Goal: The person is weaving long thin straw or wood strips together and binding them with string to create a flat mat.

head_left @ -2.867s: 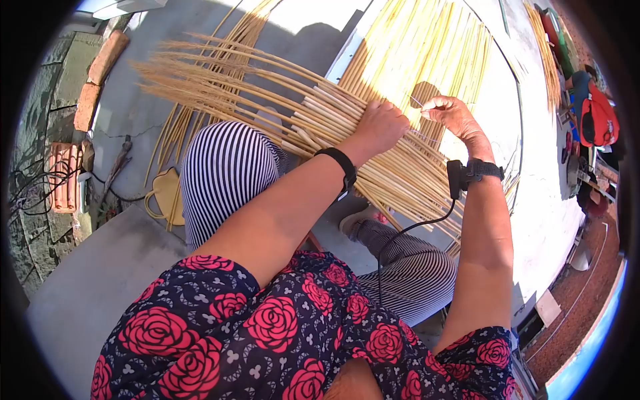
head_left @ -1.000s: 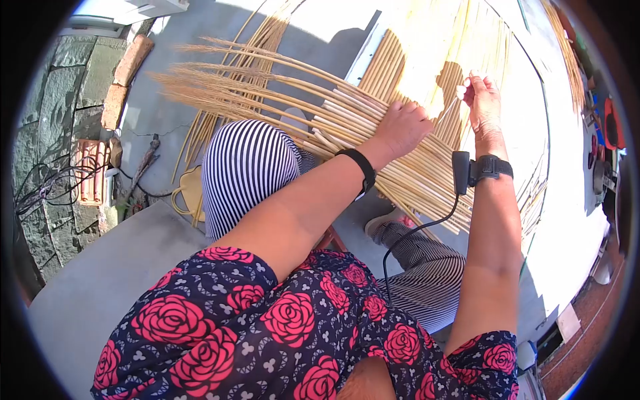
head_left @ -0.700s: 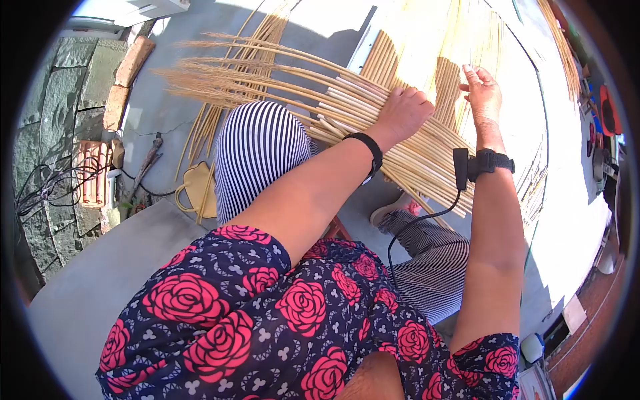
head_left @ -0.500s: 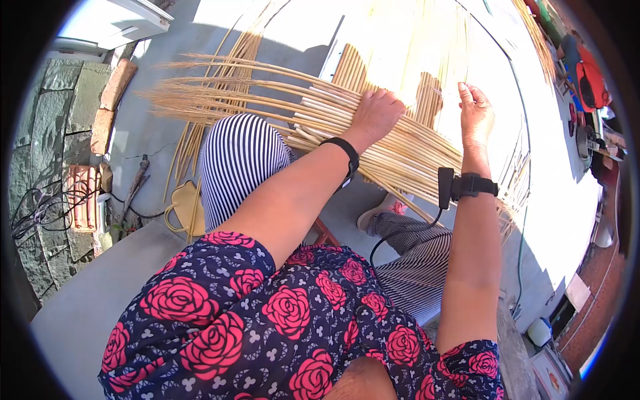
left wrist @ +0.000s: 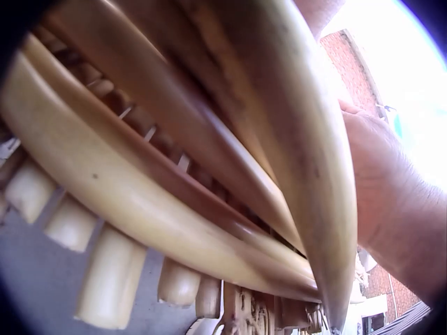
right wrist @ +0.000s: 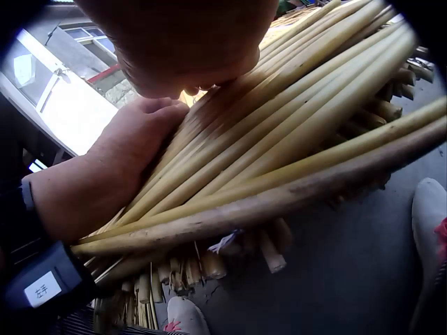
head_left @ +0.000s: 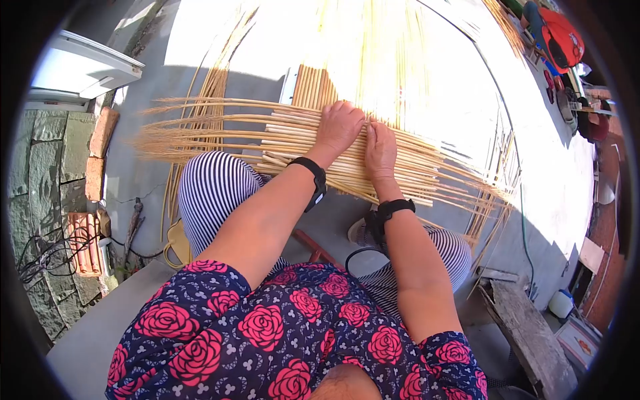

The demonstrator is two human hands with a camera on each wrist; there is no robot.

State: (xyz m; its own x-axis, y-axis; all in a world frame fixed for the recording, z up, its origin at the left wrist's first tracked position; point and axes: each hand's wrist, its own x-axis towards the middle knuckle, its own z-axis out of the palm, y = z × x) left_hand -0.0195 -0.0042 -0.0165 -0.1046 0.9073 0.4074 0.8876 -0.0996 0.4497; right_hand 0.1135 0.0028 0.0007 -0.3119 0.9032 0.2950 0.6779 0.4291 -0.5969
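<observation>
A layer of pale reed stalks (head_left: 287, 137) with feathery tips lies crosswise before my knees. My left hand (head_left: 340, 127) grips its far edge, fingers curled over the stalks. Right beside it is my right hand (head_left: 381, 150), its thumb and fingertips close to the left hand at that same edge; I cannot tell what they pinch. In the right wrist view, the left hand (right wrist: 133, 143) lies against the stalks (right wrist: 279, 132) under the dark right hand (right wrist: 185, 42). A whitish tie (right wrist: 225, 241) shows under the stalks. Cut stalk ends (left wrist: 108, 276) poke out below in the left wrist view.
Beyond the layer, more stalks (head_left: 310, 87) run lengthwise into bright sun. A loose bundle (head_left: 217, 87) lies on the left, near bricks (head_left: 100, 133) and a yellow bag-like thing (head_left: 179, 241). On the right are a weathered plank (head_left: 530, 327) and a hose (head_left: 523, 233).
Earlier my right hand pinched a thin pale strand, then was held out to the right, apart from the left hand. It has come back left beside it. The left hand keeps its grip.
</observation>
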